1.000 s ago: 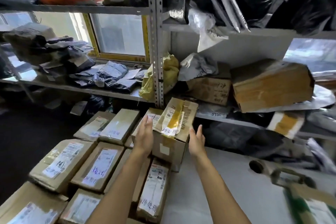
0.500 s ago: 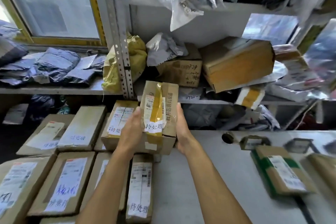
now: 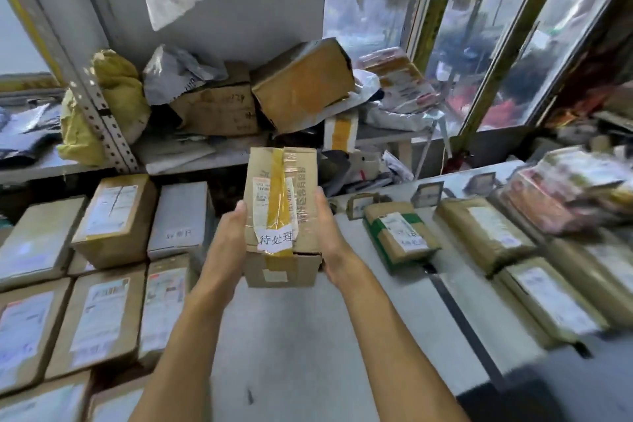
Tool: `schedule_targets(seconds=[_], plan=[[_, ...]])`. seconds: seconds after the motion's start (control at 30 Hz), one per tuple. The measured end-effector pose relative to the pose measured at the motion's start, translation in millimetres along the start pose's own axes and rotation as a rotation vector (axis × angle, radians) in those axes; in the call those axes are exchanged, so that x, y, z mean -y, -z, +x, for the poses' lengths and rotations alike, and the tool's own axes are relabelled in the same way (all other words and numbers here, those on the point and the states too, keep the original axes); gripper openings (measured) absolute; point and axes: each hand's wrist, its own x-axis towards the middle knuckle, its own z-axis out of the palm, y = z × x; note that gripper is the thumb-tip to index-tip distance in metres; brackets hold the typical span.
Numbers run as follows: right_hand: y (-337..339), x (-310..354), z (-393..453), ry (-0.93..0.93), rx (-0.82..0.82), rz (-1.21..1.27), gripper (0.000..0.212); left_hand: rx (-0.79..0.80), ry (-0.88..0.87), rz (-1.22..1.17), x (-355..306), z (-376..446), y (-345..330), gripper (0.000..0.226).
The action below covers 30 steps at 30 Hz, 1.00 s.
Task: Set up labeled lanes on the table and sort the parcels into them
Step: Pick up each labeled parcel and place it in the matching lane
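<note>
Cardboard parcel (image 3: pixel 281 216) clamped between left hand (image 3: pixel 228 243) and right hand (image 3: pixel 329 236), above the table (image 3: pixel 301 336).

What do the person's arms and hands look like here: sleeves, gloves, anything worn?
Both forearms are bare up to the frame edge, no sleeves in view. The left hand and right hand wear no gloves. No watch, ring or wristband shows on either.

You held a matt brown cardboard parcel (image 3: pixel 281 216) bound with glossy yellow tape (image 3: pixel 279 195) and a white paper label (image 3: pixel 276 238); the table (image 3: pixel 308 336) looked smooth and grey; the perforated shelf upright (image 3: pixel 102 120) was metal.
</note>
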Motion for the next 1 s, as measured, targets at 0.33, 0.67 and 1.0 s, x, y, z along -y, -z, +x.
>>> schedule_targets(seconds=[0.33,0.67,1.0], plan=[[152,-22,-133,-0.116,-0.088,-0.059,0.060,0.107,0.120,0.055,42,-113,-152,0.081],[265,-34,-181,-0.264,-0.265,-0.150,0.066,0.292,0.259,0.043,69,-131,-255,0.054],[350,-40,-174,-0.223,-0.225,-0.404,0.060,0.225,0.353,-0.030,83,-136,-339,0.045]])
